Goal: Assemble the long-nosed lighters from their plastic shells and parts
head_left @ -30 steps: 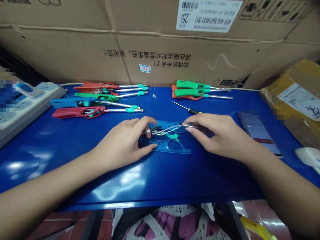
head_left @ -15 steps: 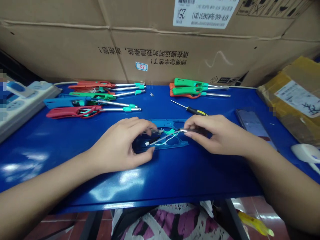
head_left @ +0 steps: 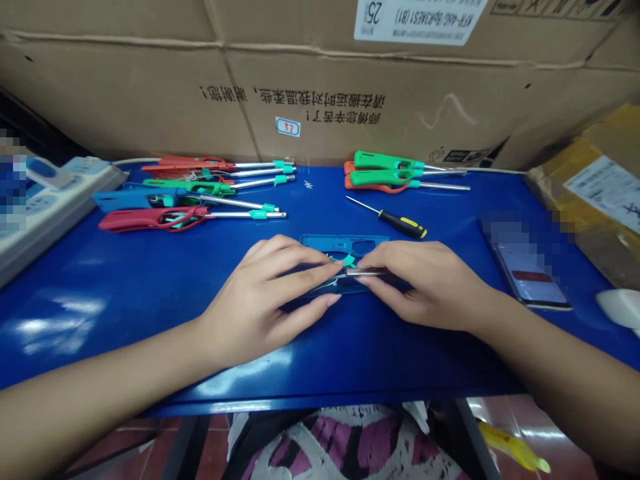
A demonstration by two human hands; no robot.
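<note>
1. 6 o'clock of blue lighter shell [head_left: 320,241]: bare tabletop [head_left: 325,353], free.
2. 10: lighter pile [head_left: 190,193]. 1: screwdriver [head_left: 400,223], green lighters [head_left: 390,175].
3. 3: phone [head_left: 530,273]. 12: cardboard box [head_left: 150,100] wall.

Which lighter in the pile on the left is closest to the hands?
The red lighter at the front of that pile, nearest the left hand. The blue one, the green one and the other red one lie behind it.
</note>
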